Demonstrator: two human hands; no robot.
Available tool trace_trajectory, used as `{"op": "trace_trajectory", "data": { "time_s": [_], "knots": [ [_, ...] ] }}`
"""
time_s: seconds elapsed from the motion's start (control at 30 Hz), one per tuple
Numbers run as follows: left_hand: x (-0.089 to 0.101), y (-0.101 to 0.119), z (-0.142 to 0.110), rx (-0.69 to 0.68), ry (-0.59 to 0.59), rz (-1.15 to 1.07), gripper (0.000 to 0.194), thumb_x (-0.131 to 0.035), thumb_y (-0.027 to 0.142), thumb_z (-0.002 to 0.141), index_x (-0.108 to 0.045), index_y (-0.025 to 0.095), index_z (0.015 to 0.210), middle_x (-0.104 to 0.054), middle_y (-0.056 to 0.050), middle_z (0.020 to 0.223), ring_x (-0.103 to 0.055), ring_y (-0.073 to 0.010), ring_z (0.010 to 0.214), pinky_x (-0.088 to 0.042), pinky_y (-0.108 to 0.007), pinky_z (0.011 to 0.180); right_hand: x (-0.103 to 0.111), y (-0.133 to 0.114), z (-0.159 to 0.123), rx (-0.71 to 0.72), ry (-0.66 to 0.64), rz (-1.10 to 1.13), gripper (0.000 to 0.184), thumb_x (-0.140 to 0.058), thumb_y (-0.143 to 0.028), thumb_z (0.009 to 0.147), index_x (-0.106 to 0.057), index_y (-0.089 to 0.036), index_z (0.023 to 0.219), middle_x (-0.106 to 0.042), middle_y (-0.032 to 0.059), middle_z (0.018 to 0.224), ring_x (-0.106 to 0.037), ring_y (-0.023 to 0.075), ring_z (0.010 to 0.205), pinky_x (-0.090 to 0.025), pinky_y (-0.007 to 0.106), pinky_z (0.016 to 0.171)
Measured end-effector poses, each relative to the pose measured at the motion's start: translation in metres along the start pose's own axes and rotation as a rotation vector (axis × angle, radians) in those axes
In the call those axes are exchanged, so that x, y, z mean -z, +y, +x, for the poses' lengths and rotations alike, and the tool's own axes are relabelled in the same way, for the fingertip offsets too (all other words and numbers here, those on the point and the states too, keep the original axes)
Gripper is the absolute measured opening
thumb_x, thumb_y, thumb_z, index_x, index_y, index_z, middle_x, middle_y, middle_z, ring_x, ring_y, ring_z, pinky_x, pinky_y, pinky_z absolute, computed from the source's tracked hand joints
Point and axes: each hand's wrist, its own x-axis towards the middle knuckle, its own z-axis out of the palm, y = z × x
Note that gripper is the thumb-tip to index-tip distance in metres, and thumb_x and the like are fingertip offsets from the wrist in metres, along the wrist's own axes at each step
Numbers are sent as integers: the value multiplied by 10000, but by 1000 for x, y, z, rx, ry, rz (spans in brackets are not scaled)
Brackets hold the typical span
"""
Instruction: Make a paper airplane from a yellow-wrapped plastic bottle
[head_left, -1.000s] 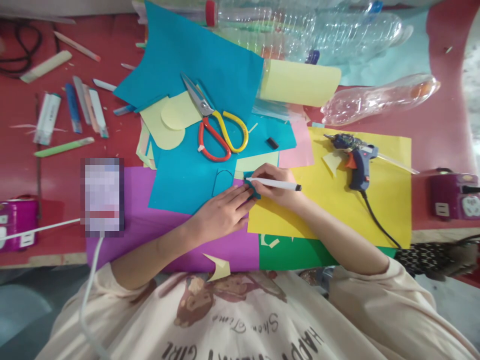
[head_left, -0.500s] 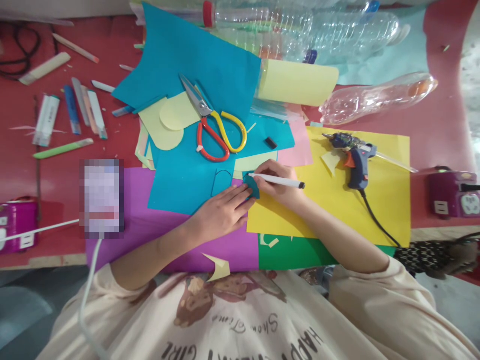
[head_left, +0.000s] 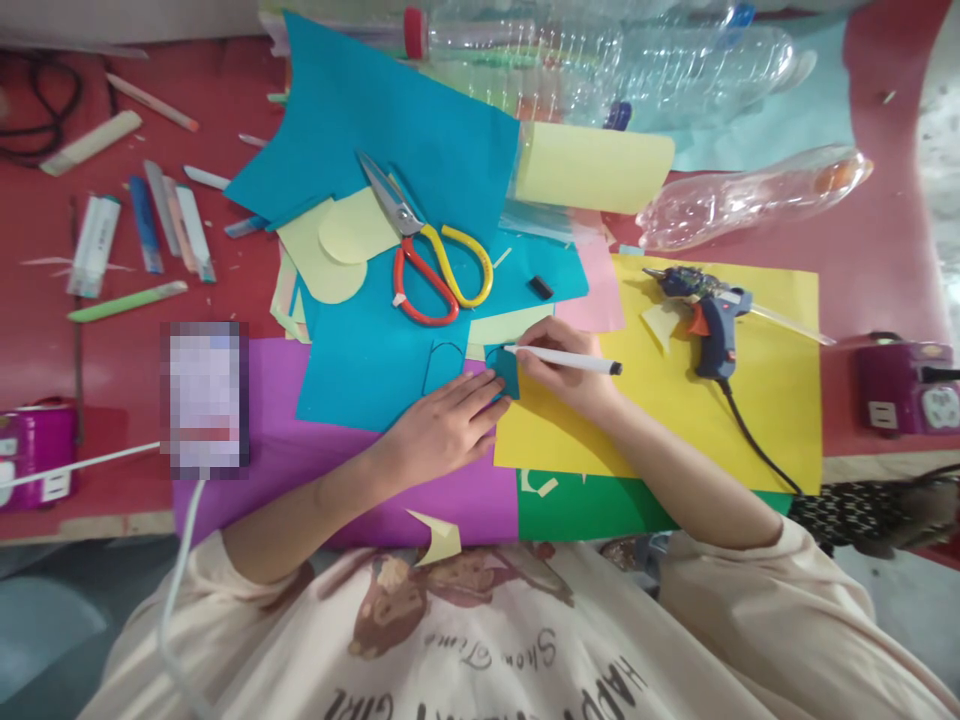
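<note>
My right hand point(head_left: 562, 372) grips a white marker point(head_left: 561, 357) with a black end, its tip at the top edge of a small blue paper piece point(head_left: 507, 370). A dark curved line shows along the top of that piece. Fingers stretched out flat, my left hand point(head_left: 450, 425) presses on the piece's lower left part. Just above the left hand, a rounded outline is drawn on a larger blue sheet point(head_left: 360, 370). Scissors point(head_left: 424, 250) with one red and one yellow handle lie on this sheet. A black marker cap point(head_left: 541, 288) rests to their right.
A glue gun point(head_left: 716, 320) lies on yellow paper point(head_left: 780, 400) at right. Clear plastic bottles point(head_left: 525, 50) lie at the back. Several markers point(head_left: 96, 240) are scattered at left, above a phone point(head_left: 204, 395) with a white cable. Pale yellow cutouts point(head_left: 322, 255) sit left of the scissors.
My right hand and the marker have shifted slightly right along the small blue piece. More of its dark curved line is uncovered. My left hand stays in place.
</note>
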Motion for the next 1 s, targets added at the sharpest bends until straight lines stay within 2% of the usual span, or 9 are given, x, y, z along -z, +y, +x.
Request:
{"op": "trace_trajectory", "data": {
  "time_s": [0.17, 0.33, 0.63, 0.77, 1.0],
  "knots": [
    [0, 0, 0, -10, 29, 34, 340, -485, 215, 970, -612, 85, 1257, -634, -181, 1332, -558, -282, 1314, -488, -427, 1110, -1, 0, 0, -10, -26, -1, 123, -601, -330, 767, -557, -219, 733, -645, 7, 631, -510, 118, 511, -405, 267, 489],
    [1, 1, 1, -28, 65, 45, 330, -465, 206, 978, -627, 65, 1229, -662, -180, 1286, -577, -292, 1291, -509, -424, 1084, 4, 1, -1, 6, 0, 18, 97, -589, -284, 757, -527, -223, 714, -580, -20, 573, -474, 111, 473, -390, 268, 482],
    [1, 1, 1, -17, 39, 23, 328, -475, 197, 973, -618, 72, 1240, -647, -183, 1311, -563, -290, 1308, -491, -432, 1102, 4, 1, 0, 3, -20, 25, 105, -596, -305, 756, -542, -220, 723, -595, -12, 586, -501, 119, 494, -396, 272, 495],
    [1, 0, 1, -29, 54, 31, 321, -466, 195, 977, -626, 66, 1224, -655, -179, 1299, -578, -296, 1291, -507, -432, 1086, 5, 0, 0, -3, 3, 29, 89, -579, -270, 734, -525, -221, 683, -556, -27, 553, -467, 107, 472, -374, 262, 479],
    [2, 0, 1, 6, -1, 20, 323, -486, 198, 969, -620, 114, 1251, -623, -161, 1358, -533, -270, 1343, -475, -427, 1124, 5, 2, 1, 0, 25, 53, 100, -579, -282, 718, -526, -214, 667, -537, -42, 518, -435, 93, 452, -334, 240, 455]
  ]
}}
